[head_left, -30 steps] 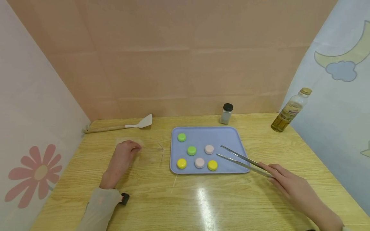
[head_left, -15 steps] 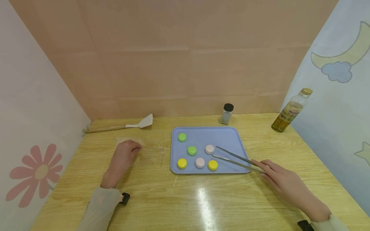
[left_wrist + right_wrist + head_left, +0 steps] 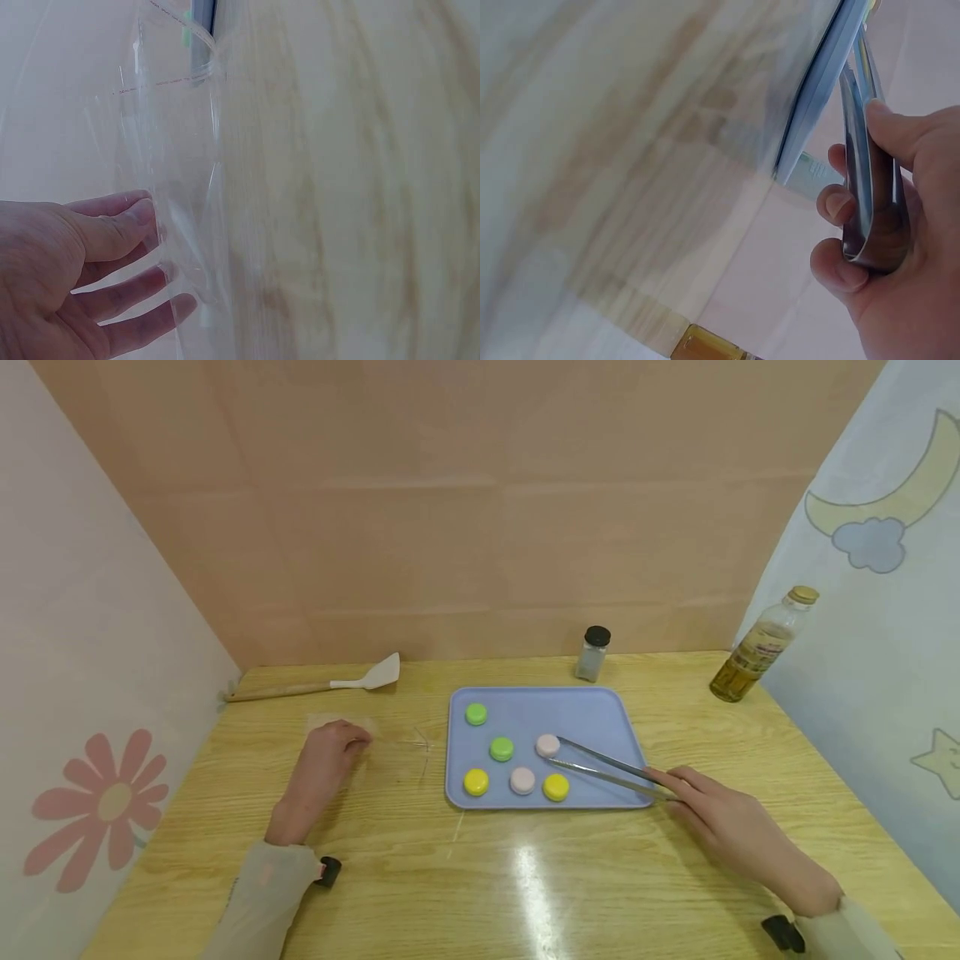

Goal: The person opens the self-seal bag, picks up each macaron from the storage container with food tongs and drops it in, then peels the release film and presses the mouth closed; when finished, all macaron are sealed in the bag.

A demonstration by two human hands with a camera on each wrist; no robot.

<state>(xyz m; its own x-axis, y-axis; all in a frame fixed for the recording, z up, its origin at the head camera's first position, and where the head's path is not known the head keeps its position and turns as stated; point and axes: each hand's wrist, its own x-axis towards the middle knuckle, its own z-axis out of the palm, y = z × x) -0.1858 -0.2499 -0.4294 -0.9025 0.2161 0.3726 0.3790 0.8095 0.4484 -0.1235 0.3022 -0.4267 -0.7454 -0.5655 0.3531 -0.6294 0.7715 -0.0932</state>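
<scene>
My right hand (image 3: 723, 818) grips metal tongs (image 3: 611, 770) that reach over the right side of a blue tray (image 3: 585, 710). Their tips are at a pale pink macaron (image 3: 547, 746), one arm on each side of it; whether both touch it I cannot tell. Also on the tray lie a second pink macaron (image 3: 522, 781), two yellow macarons (image 3: 557, 787) and two green macarons (image 3: 502, 748). Left of the tray, my left hand (image 3: 322, 772) pinches a clear plastic bag (image 3: 187, 150) between thumb and fingers. The bag's mouth faces the tray.
A spatula (image 3: 367, 679) with a wooden handle lies at the back left. Behind the tray stands a small jar (image 3: 591, 658) with a black lid. An oil bottle (image 3: 757, 647) stands at the back right. Cloth walls (image 3: 480, 527) enclose the table (image 3: 420, 885).
My right hand has moved left with the tongs, whose tips came from right of the pink macaron to either side of it and drew closer together. The left hand keeps its hold on the bag.
</scene>
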